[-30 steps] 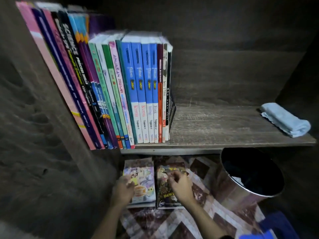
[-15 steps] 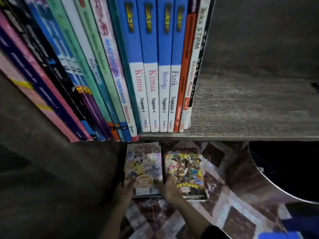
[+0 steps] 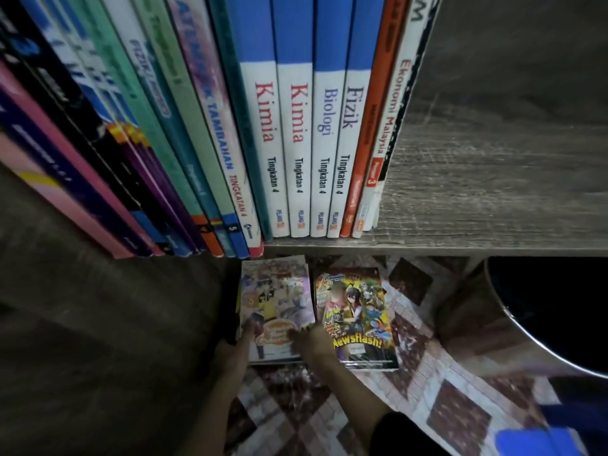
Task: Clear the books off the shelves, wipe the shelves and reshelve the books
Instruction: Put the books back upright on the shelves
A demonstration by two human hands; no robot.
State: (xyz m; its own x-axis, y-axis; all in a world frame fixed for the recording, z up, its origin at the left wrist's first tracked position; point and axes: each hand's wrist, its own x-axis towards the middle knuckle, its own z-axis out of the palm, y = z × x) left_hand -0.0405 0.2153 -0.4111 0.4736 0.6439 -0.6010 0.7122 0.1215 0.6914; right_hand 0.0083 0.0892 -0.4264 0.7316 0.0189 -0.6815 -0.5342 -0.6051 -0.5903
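A: What could go wrong from here?

B: The pale-covered stack of comic books point(image 3: 274, 306) lies flat on the patterned brown-and-cream floor mat point(image 3: 427, 383), below the grey wood-grain shelf point(image 3: 477, 205). If only the top few covers get pinched, my guess is the lower ones slide out and fan across the mat. Lifting too steeply could also knock the stack against the shelf's front edge, right above it.

A: And its neighbour?

B: The glossy comic with "Newsflash!" on its cover point(image 3: 357, 319) tops a second stack just beside the first, so a careless sweep could drag it askew. The round metal bin point(image 3: 513, 330) stands off to the right.

A: The hands?

B: The left hand point(image 3: 235, 348) clasps the pale stack's near left corner, thumb on the cover. The right hand point(image 3: 311, 340) rests partly spread on the near right edge, between the two stacks. Whether its fingers curl underneath, I cannot tell.

A: The shelved books?

B: The row of upright textbooks point(image 3: 296, 143) fills the shelf's left part; the right part is bare.
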